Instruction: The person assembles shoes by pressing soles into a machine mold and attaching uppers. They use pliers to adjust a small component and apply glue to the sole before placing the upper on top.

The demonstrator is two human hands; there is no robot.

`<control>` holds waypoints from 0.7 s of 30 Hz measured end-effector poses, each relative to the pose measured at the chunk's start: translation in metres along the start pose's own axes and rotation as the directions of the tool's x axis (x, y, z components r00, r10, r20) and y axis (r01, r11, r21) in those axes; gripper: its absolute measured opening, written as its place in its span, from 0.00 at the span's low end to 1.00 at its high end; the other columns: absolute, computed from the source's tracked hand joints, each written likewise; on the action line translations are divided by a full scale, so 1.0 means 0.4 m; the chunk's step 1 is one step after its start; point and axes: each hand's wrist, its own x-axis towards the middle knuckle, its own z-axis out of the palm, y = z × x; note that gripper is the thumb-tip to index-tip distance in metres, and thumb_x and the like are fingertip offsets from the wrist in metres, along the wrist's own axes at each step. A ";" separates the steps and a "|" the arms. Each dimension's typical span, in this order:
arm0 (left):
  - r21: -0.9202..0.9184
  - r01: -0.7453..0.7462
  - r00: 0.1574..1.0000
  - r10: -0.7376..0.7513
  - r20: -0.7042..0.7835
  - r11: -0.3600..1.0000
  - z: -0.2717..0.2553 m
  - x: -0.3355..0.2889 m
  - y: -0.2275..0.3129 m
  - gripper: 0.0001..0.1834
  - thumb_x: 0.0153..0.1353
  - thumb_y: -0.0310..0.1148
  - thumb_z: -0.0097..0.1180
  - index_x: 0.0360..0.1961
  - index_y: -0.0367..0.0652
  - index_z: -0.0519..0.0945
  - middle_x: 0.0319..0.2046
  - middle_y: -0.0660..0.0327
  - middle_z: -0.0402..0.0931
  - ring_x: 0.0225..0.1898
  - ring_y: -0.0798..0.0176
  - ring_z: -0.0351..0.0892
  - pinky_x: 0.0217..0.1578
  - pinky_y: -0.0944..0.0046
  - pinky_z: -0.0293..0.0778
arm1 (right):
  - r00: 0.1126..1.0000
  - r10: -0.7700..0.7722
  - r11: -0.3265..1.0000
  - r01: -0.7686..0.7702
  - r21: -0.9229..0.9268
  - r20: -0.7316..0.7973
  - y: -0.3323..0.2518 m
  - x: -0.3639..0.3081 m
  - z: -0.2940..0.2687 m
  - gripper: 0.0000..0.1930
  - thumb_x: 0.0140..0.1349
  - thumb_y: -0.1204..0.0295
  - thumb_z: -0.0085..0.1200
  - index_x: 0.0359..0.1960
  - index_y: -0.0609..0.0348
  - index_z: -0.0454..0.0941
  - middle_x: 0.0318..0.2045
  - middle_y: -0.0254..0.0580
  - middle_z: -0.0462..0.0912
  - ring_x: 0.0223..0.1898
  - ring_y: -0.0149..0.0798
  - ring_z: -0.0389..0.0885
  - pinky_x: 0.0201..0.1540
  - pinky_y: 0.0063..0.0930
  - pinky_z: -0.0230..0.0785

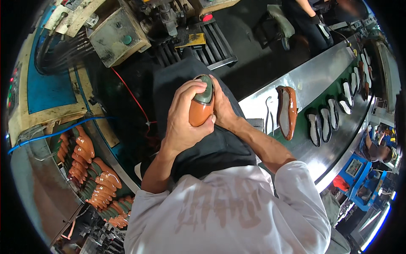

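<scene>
Above my dark apron (220,150), a glossy orange-brown shoe upper (200,113) is gripped between both hands, with a green shoe last (206,88) showing inside its opening. My left hand (177,114) wraps round its left side, with the thumb low on the leather and the fingers reaching over the green top. On the other side, my right hand (223,106) closes along the shoe's edge; part of its fingers is hidden behind it. A similar brown shoe (287,112) lies on the metal bench to the right, beside a thin dark hooked tool (269,114).
A machine (171,25) with a grey control box (120,36) stands ahead. Brown uppers on green lasts (103,182) fill a rack at left. Several dark shoes (325,120) line the green belt beyond the metal bench (304,78). Another person (308,21) works at far right.
</scene>
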 end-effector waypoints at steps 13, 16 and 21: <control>-0.567 0.597 0.732 -0.675 0.094 0.568 -0.064 0.184 -0.252 0.38 0.66 0.34 0.70 0.75 0.41 0.70 0.62 0.57 0.79 0.61 0.59 0.80 0.63 0.57 0.76 | 0.995 -0.052 0.904 0.085 -0.420 0.090 -0.239 -0.005 -0.118 0.56 0.55 0.62 0.78 0.85 0.43 0.56 0.78 0.76 0.52 0.74 0.77 0.64 0.72 0.56 0.70; -0.544 0.732 0.587 -0.785 0.198 0.410 -0.019 0.152 -0.314 0.35 0.67 0.37 0.70 0.74 0.43 0.73 0.59 0.58 0.81 0.61 0.58 0.81 0.62 0.57 0.76 | 0.988 -0.002 0.780 0.099 -0.618 0.156 -0.175 -0.046 -0.075 0.47 0.58 0.66 0.75 0.80 0.30 0.66 0.79 0.79 0.49 0.64 0.76 0.72 0.64 0.57 0.78; 0.163 0.396 0.908 -0.358 -0.218 0.904 -0.030 0.126 -0.417 0.23 0.67 0.35 0.69 0.61 0.38 0.84 0.55 0.49 0.85 0.56 0.45 0.86 0.58 0.51 0.79 | 0.985 -0.071 0.783 0.154 -0.603 0.160 -0.128 -0.036 -0.062 0.40 0.59 0.69 0.72 0.75 0.31 0.75 0.79 0.80 0.48 0.59 0.73 0.75 0.58 0.56 0.81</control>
